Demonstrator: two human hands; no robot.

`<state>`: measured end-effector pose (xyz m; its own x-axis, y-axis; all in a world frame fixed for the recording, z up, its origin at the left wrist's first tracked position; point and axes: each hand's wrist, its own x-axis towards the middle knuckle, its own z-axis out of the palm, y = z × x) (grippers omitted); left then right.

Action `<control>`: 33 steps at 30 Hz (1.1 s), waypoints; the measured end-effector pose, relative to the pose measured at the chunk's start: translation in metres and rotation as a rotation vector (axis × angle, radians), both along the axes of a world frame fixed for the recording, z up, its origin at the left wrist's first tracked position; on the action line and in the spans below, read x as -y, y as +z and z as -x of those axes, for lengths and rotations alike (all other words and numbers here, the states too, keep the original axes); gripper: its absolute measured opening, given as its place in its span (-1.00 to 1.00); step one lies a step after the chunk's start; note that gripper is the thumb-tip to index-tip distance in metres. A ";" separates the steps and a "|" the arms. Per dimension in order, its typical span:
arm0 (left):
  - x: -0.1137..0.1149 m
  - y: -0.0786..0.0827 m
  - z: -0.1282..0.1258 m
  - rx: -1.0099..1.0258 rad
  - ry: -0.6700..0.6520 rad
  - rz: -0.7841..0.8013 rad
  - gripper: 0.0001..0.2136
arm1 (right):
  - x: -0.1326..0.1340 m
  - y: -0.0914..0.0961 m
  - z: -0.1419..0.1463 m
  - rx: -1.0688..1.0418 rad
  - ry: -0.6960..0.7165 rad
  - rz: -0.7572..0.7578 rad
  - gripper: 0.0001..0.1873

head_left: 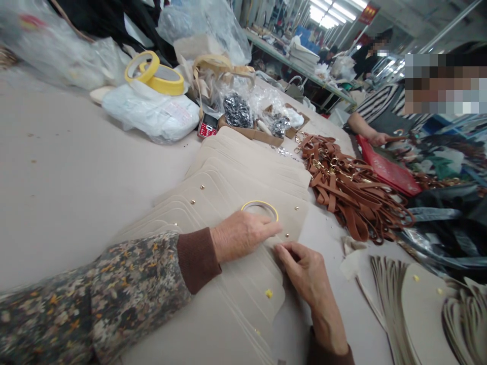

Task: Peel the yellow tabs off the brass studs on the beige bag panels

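Observation:
My left hand lies on a fanned stack of beige leather flaps with small brass studs, its fingers stretched out flat beside a thin yellow tape ring. My right hand rests close by at the edge of the top flap, fingers curled and pinching at that edge. A small yellow sticker sits on a lower flap near my right wrist.
A heap of brown leather straps lies to the right. Yellow tape rolls, plastic bags and boxes of metal hardware stand at the back. More beige pieces fan out at the lower right. Another person works across the table.

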<state>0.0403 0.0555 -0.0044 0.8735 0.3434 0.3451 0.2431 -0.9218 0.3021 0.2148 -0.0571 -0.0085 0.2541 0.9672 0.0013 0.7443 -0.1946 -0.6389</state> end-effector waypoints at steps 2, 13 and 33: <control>0.000 -0.003 0.000 0.045 -0.028 0.015 -0.80 | 0.001 0.000 0.002 -0.061 -0.044 -0.135 -0.74; 0.005 -0.006 -0.002 0.082 -0.056 0.049 -0.80 | -0.009 0.002 0.018 0.263 0.132 -0.551 -0.87; 0.014 0.018 -0.011 0.138 0.044 -0.061 -0.85 | -0.012 -0.002 -0.004 -0.673 -0.419 -0.206 -0.69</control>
